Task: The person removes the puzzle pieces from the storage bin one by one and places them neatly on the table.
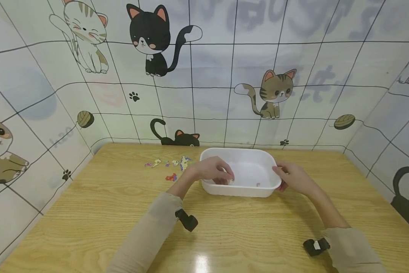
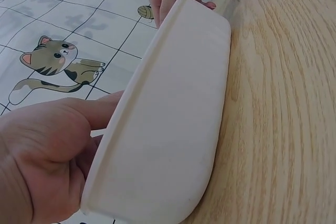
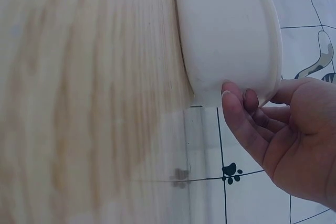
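Observation:
A white plastic basin (image 1: 240, 191) stands on the wooden table. My left hand (image 1: 215, 169) reaches over its left side, fingers bent down inside. A small pale piece (image 1: 231, 182) shows right at those fingertips; I cannot tell whether they pinch it. In the left wrist view the basin's wall (image 2: 157, 114) hides the fingers of the left hand (image 2: 58, 145). My right hand (image 1: 294, 177) grips the basin's right end, thumb over the rim and fingers underneath against the outer wall, as the right wrist view shows. Another small pinkish piece (image 1: 258, 184) lies on the basin floor.
Left of the basin, several small coloured pieces lie on the table (image 1: 225, 235), among them a red and blue one (image 1: 171, 177) and a larger yellow and blue one (image 1: 184, 163). A cat-printed wall covering (image 1: 211, 102) rises close behind the basin and along both sides.

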`<state>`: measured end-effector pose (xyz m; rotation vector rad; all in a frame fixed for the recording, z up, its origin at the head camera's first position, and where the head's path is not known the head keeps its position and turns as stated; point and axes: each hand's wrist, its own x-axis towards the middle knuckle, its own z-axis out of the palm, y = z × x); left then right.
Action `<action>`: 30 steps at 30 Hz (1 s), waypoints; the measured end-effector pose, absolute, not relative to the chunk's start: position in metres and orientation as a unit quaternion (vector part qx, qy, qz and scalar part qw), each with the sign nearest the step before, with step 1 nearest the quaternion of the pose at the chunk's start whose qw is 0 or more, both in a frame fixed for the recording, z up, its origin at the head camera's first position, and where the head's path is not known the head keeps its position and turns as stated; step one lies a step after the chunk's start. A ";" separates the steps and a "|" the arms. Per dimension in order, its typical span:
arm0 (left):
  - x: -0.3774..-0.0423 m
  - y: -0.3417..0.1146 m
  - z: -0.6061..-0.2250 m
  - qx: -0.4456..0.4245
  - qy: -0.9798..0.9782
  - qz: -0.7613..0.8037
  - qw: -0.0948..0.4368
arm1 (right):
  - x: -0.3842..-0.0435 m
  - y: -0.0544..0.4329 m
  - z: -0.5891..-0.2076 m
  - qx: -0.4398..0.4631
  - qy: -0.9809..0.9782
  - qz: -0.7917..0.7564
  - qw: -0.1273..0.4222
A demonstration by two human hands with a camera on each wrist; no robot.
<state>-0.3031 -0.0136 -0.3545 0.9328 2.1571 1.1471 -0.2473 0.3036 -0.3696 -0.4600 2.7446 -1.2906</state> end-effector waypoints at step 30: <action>-0.296 -0.021 -0.356 0.314 0.795 0.492 0.167 | -0.247 0.303 -0.370 -0.154 0.891 -0.426 0.035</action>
